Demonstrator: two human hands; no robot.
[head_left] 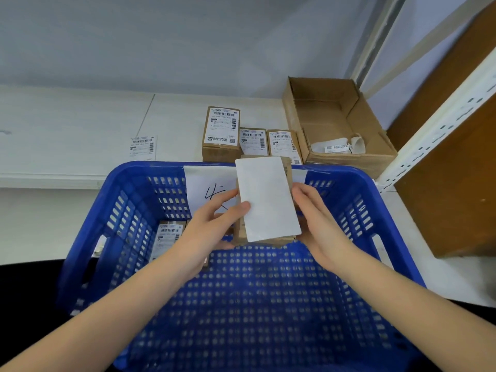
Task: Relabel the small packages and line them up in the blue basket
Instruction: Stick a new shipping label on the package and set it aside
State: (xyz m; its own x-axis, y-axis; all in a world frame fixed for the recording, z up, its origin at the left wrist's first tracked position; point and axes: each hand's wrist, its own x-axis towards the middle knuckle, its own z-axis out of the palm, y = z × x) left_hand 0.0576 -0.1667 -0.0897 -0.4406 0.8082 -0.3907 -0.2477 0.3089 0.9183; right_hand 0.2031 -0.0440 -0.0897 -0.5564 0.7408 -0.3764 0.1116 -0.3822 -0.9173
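I hold a small brown cardboard package (241,232) above the blue basket (128,210), a blank white label (268,197) lying across its top face. My left hand (212,226) grips the package's left side, thumb pressing on the label's lower left edge. My right hand (316,218) grips the right side. One labelled package (166,237) lies inside the basket at the left wall, partly hidden by my left forearm. Three labelled packages (221,132) (253,140) (283,145) stand on the shelf behind the basket.
A white paper with black handwriting (206,183) hangs on the basket's far wall. A loose printed label (142,146) lies on the white shelf at left. An open cardboard box (335,124) holding paper scraps stands at the back right, beside a white shelf upright (440,124).
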